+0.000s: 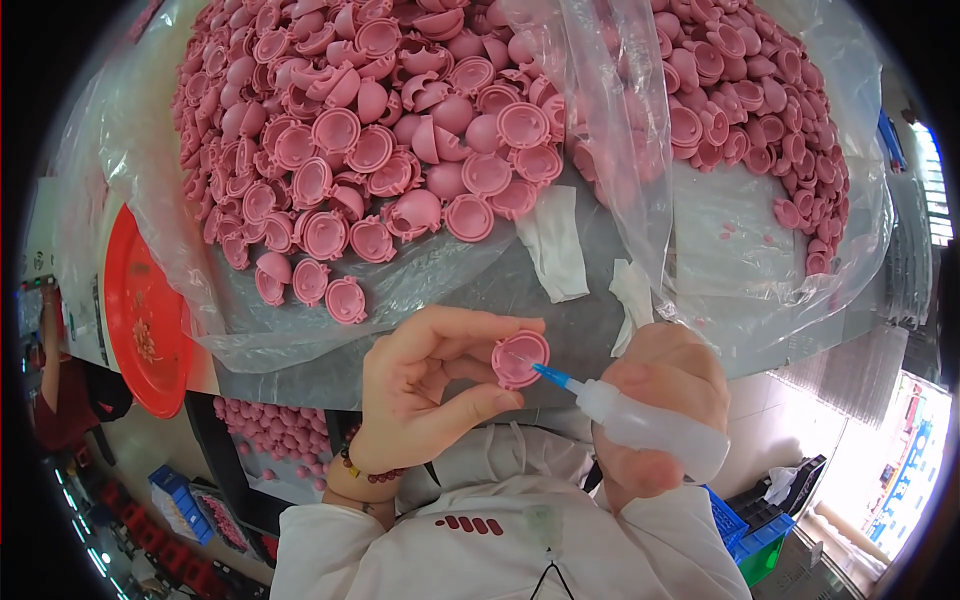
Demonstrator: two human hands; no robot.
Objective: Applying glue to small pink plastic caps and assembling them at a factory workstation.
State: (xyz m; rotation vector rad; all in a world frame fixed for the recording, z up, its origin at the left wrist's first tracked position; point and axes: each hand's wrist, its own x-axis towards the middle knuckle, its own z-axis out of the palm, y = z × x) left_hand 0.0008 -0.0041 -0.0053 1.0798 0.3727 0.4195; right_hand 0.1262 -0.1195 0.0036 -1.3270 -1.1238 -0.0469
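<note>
Between the thumb and fingers of my left hand (425, 385) is a small pink plastic half-shell (520, 358), its hollow side facing me. My right hand (665, 400) is wrapped round a white squeeze bottle (650, 428) with a blue nozzle tip (550, 374). That tip points left and sits at the right rim of the half-shell; whether it touches cannot be made out. Beyond my hands lies a large heap of similar pink half-shells (330, 130) on clear plastic sheeting. A few loose ones (345, 299) rest at the heap's near edge, closest to my left hand.
A second pink heap (740, 80) lies at the far right, past a fold of clear plastic (625, 130). White tissue (553, 245) lies on the grey tabletop (450, 300). A red-orange tray (150, 320) stands at the left. Below the table edge sits a box of pink pieces (275, 435).
</note>
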